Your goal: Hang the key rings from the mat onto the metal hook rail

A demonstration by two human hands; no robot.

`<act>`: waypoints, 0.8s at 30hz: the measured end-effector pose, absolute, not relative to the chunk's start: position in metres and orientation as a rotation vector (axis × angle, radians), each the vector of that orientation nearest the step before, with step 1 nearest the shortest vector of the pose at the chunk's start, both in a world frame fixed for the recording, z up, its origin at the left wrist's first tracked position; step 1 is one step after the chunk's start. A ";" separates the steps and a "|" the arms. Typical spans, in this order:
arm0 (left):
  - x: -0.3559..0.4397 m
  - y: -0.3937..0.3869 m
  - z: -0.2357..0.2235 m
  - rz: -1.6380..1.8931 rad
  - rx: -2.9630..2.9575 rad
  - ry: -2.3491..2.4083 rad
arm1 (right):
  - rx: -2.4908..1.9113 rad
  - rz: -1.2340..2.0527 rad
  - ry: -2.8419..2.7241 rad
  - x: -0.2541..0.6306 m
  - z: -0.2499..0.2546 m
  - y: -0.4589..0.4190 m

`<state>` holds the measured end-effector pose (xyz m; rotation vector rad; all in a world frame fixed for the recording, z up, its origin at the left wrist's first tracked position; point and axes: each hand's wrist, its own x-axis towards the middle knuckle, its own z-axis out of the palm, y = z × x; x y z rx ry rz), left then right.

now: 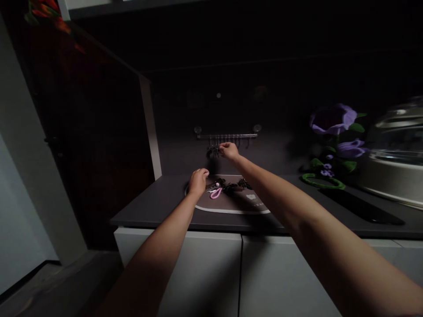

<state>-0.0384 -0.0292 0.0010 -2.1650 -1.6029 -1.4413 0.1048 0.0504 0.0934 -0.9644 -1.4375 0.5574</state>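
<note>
My right hand is raised to a clear rail with a row of hooks on the back wall. Its fingers pinch a small dark bunch of keys just below the hooks; whether the keys touch a hook I cannot tell. Lower and to the left, my left hand hovers over the left edge of a brown mat with a white border. Its fingers are curled together, and what they hold, if anything, is hidden. Beside it on the mat lie a pink braided strap and several dark key bunches.
On the right of the dark counter stand purple knitted flowers with a green ring base, a flat black object and a large domed appliance. A shelf overhangs the counter, and a side panel bounds it at left.
</note>
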 end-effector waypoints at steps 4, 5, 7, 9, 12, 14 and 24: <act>-0.039 -0.033 0.001 -1.351 -2.217 -1.616 | -0.917 0.735 -1.439 0.101 0.084 0.021; -0.039 -0.034 0.000 -1.311 -2.228 -1.633 | -0.906 0.747 -1.445 0.101 0.079 0.014; -0.040 -0.035 -0.001 -1.221 -2.248 -1.678 | -0.904 0.745 -1.460 0.103 0.066 0.004; -0.040 -0.037 -0.003 -1.121 -2.276 -1.718 | -0.939 0.717 -1.467 0.106 0.052 -0.004; -0.040 -0.041 -0.004 -0.953 -2.341 -1.763 | -1.028 0.613 -1.503 0.113 0.030 -0.011; -0.040 -0.043 -0.004 -0.850 -2.396 -1.774 | -1.089 0.507 -1.557 0.119 0.018 -0.015; -0.042 -0.035 -0.009 -0.733 -2.442 -1.711 | -1.273 0.126 -1.780 0.131 0.004 -0.021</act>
